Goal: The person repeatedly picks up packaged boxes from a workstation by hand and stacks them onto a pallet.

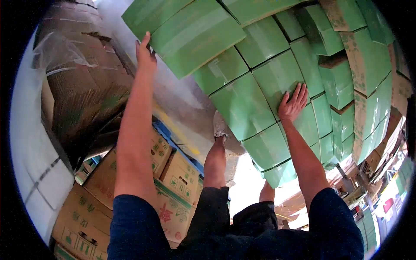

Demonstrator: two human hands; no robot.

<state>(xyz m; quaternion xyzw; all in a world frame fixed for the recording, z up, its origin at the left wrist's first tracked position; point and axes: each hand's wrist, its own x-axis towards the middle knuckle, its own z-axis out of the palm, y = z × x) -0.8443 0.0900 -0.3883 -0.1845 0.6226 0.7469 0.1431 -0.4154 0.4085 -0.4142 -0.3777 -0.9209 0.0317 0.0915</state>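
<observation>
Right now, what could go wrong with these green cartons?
The large green cardboard carton at the left grip juts past its neighbours, so it could slip towards the grey floor. The light laced shoe looks close beside the stack of green cartons, so a falling carton might hit it. The right grip lies flat on a shiny carton, hooked on no edge, so it may slide.

Both hands (220, 73) seemingly against stacked green boxes (240, 106).
</observation>
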